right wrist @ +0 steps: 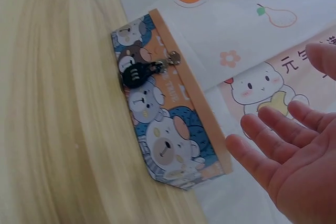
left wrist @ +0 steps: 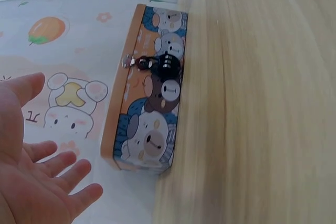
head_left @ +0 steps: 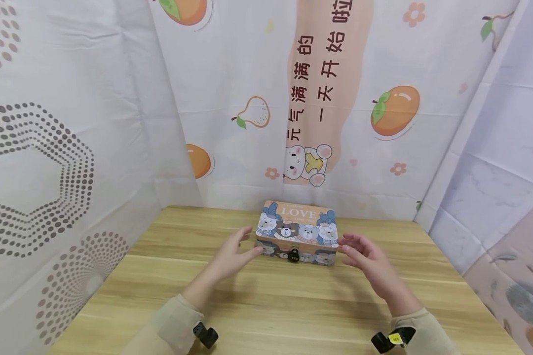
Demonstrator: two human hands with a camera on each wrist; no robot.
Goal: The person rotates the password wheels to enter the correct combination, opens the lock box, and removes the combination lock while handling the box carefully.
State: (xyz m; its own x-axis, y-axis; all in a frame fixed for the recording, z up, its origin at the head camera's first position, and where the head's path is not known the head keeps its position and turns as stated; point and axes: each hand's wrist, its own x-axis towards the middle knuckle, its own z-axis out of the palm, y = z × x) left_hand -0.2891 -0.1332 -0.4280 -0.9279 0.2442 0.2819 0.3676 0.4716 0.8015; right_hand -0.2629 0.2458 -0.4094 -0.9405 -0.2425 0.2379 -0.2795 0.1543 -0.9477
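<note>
A tin box (head_left: 299, 224) printed with bears and the word LOVE rests on the wooden table near its back edge. From the clasp at the middle of its front hangs a black combination padlock (head_left: 294, 255); its number dials also show in the left wrist view. The lid is down. My left hand (head_left: 234, 256) is at the box's left end, fingers spread and nothing in them. On the opposite side, my right hand (head_left: 367, 259) is held beside the right end with its fingers relaxed. Whether the fingertips touch the box is hard to tell; both wrist views show gaps.
The wooden table (head_left: 266, 305) stretches from the box toward me. Behind it hangs a white curtain (head_left: 231, 64) with fruit prints and writing. Patterned cloth (head_left: 129, 98) closes off the left side, and another cloth (head_left: 493, 197) the right. A black wrist camera sits on each sleeve.
</note>
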